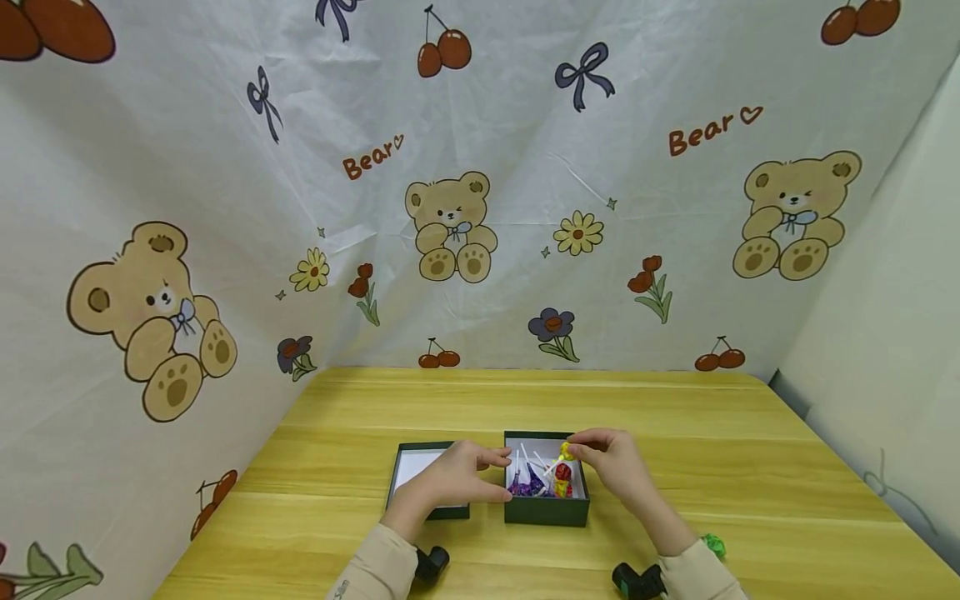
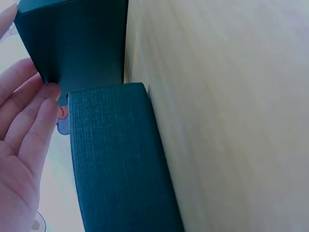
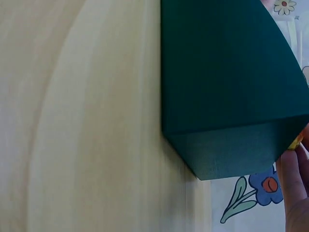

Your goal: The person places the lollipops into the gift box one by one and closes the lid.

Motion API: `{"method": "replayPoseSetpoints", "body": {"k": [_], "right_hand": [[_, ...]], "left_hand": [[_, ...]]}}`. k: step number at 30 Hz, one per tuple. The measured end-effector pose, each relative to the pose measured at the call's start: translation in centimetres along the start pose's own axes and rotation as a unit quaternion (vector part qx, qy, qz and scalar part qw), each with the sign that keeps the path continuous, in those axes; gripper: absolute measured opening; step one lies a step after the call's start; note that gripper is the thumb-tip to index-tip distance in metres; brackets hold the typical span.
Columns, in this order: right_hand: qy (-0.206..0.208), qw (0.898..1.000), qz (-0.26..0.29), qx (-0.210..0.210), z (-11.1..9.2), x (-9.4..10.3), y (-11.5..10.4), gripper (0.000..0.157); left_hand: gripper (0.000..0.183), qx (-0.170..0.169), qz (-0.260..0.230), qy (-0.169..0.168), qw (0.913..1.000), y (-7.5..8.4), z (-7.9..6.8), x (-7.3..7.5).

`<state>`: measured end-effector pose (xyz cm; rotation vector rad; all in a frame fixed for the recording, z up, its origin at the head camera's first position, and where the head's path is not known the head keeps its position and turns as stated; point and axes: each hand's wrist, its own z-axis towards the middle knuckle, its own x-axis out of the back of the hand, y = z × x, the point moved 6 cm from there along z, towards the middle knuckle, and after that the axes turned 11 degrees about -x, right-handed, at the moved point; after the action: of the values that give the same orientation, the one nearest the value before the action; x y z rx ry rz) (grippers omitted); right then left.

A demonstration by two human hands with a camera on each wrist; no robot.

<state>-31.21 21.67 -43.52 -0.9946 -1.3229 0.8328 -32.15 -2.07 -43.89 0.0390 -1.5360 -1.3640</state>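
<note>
A dark green box point(image 1: 546, 512) with a white inside stands in the middle of the table. It holds several lollipops, among them purple-wrapped ones point(image 1: 534, 487) at the left and a red-and-yellow one point(image 1: 562, 481) at the right. My right hand point(image 1: 619, 468) is over the box's right rim and pinches a yellow-wrapped lollipop point(image 1: 566, 451), its white stick slanting down to the left. At the box's left side, my left hand point(image 1: 461, 475) touches the wall with extended fingers point(image 2: 41, 130). The right wrist view shows mostly the box's outer wall point(image 3: 231, 67).
Left of the box lies a shallow green tray or lid point(image 1: 448, 513) with a white inside, partly behind my left hand. A green-wrapped item point(image 1: 714, 546) lies by my right sleeve. A bear-print cloth point(image 1: 495, 317) hangs behind the wooden table point(image 1: 675, 417).
</note>
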Motion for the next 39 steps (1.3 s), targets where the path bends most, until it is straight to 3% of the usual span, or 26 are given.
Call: {"method": "replayPoseSetpoints", "body": {"k": [11,23,27,33,39], "right_hand": [[0.049,0.998,-0.039,0.008,0.0,-0.3,-0.1,0.012],[0.037,0.998,-0.047,0.001,0.1,-0.1,0.1,0.013],[0.005,0.999,-0.052,0.010,0.0,0.2,-0.1,0.013],[-0.076,0.995,-0.056,0.035,-0.2,1.6,-0.5,0.018],[-0.189,0.976,-0.078,0.069,-0.8,3.4,-0.6,0.022]], "left_hand": [[0.051,0.000,-0.005,0.003,1.0000,-0.1,0.0,0.0],[0.052,0.008,-0.013,0.005,0.9999,-0.2,-0.1,-0.1],[0.051,0.010,-0.010,0.004,0.9999,-0.3,-0.1,-0.2],[0.051,0.010,-0.017,0.003,0.9998,-0.3,-0.1,-0.1],[0.052,0.007,-0.023,0.002,0.9997,-0.2,-0.1,0.0]]}}
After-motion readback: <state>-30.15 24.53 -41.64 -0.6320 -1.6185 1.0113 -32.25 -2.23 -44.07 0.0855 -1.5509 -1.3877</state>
